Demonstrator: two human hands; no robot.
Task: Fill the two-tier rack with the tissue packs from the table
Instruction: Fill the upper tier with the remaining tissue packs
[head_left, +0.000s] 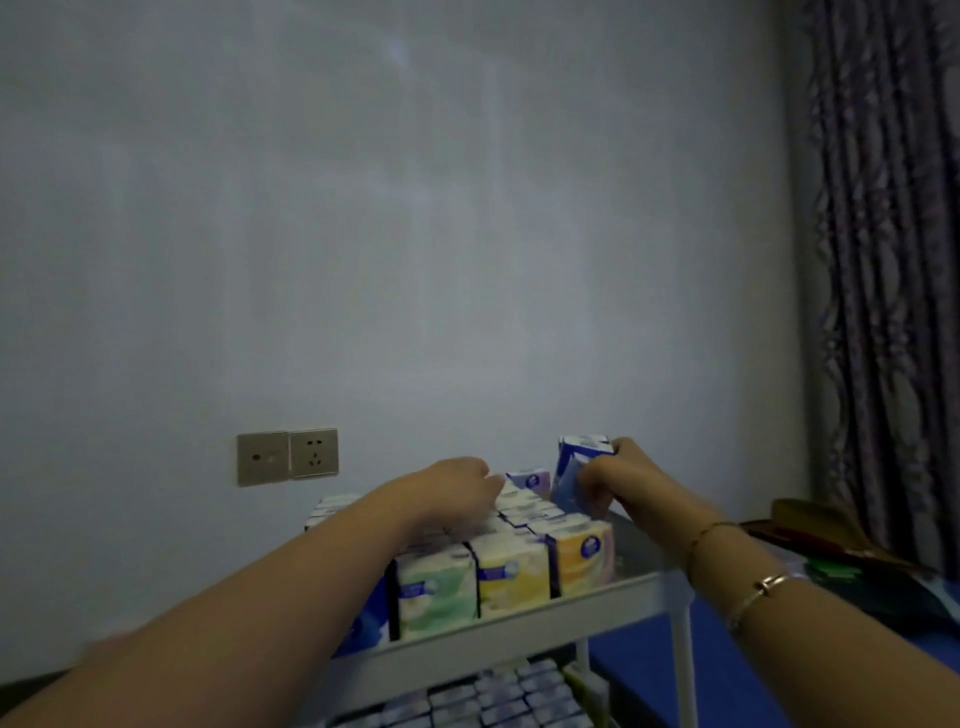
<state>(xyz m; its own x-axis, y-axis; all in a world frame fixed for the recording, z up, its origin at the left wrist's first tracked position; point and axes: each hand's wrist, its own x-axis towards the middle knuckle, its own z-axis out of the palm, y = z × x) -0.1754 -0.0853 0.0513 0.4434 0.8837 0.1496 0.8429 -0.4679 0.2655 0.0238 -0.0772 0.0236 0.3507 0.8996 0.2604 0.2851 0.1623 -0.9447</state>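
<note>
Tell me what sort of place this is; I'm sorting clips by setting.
Probably a room in a home: a plain wall with a socket, a patterned curtain, and a small rack of tissue packs.

Both forearms are bare, with no sleeves showing. The right wrist carries a thin gold chain bracelet (712, 531) nearer the right hand (605, 480), and a broader gold bangle (763, 590) with a small clasp farther up the arm.

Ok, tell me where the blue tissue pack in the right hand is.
In the head view, the blue tissue pack is gripped by the right hand above the far right corner of the rack's top tier, beside the purple pack.
</note>
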